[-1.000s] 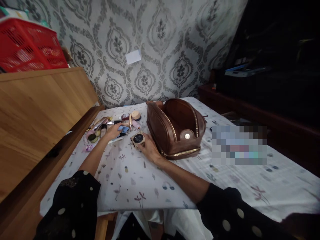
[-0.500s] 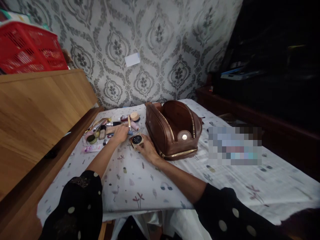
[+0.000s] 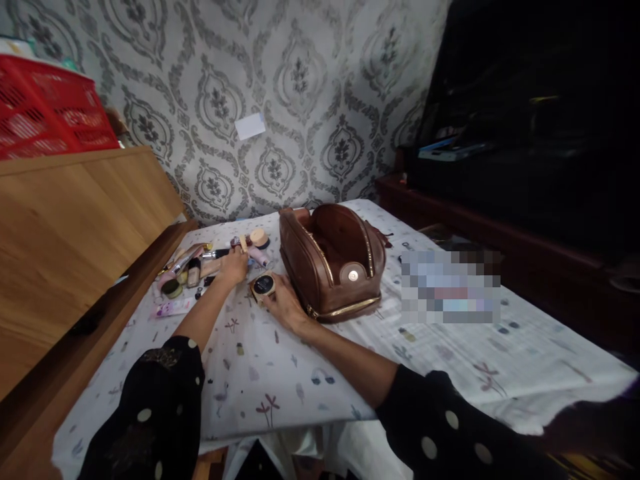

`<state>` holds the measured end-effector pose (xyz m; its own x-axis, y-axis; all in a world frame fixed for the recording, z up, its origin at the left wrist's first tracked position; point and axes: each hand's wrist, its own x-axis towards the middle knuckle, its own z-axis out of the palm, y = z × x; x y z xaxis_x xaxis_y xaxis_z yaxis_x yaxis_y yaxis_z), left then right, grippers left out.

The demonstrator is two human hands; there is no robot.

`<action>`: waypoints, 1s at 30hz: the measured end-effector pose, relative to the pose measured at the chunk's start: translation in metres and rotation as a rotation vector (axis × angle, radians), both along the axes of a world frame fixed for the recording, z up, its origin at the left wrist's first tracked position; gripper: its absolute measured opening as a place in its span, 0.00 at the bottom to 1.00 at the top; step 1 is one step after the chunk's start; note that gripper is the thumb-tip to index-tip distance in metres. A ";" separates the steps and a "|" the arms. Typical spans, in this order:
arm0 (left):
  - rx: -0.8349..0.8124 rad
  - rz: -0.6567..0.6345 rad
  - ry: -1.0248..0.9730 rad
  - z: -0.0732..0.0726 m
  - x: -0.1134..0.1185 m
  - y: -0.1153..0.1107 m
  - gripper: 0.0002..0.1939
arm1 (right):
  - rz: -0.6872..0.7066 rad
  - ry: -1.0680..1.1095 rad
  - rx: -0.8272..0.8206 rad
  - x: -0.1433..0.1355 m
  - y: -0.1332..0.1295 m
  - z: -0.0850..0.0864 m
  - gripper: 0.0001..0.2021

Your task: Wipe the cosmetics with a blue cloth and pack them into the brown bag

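Observation:
My right hand (image 3: 287, 303) has its fingers around a small gold compact with a round dark top (image 3: 263, 285), close to the table. Just right of it stands a brown leather bag (image 3: 333, 267), unzipped, its inside showing. My left hand (image 3: 233, 267) reaches into a group of cosmetics; its fingertips are near a pale stick (image 3: 243, 243) and a pink tube (image 3: 257, 256), and whether they grip anything is unclear. Around it lie a foundation bottle (image 3: 194, 272), a round green-lidded jar (image 3: 172, 288), a pink-and-white tube (image 3: 174, 307) and a peach-lidded jar (image 3: 259, 237).
A white patterned cloth (image 3: 260, 373) covers the table. A blurred-out item (image 3: 450, 287) lies to the right. At the left, a red basket (image 3: 55, 110) sits on a wooden cabinet (image 3: 85, 233). A dark screen-like surface (image 3: 525, 153) stands at the right.
The view has shifted, so everything appears farther left. My left hand has shifted slightly among the cosmetics, and the pale stick leans differently. My right hand still holds the compact.

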<state>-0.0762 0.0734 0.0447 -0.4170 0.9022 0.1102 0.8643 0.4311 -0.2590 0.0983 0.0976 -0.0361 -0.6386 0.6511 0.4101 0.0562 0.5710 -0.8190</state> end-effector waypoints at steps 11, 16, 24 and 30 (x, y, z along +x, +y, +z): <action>-0.005 -0.358 -0.100 0.004 0.015 0.002 0.18 | 0.021 0.004 -0.016 0.000 0.000 0.000 0.28; 0.076 -0.210 -0.096 0.003 0.008 0.009 0.16 | 0.028 0.010 -0.014 0.001 -0.002 0.001 0.28; 0.246 -0.001 -0.162 0.009 -0.022 0.041 0.26 | 0.046 -0.084 -0.010 0.003 -0.006 0.007 0.31; 0.191 -0.045 -0.233 0.011 -0.035 0.078 0.35 | 0.050 -0.054 0.005 0.005 -0.009 0.006 0.30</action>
<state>-0.1115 0.1514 0.0560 -0.4110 0.8926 0.1854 0.9103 0.4129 0.0303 0.1035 0.0883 -0.0306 -0.6915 0.6159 0.3774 0.0715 0.5783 -0.8127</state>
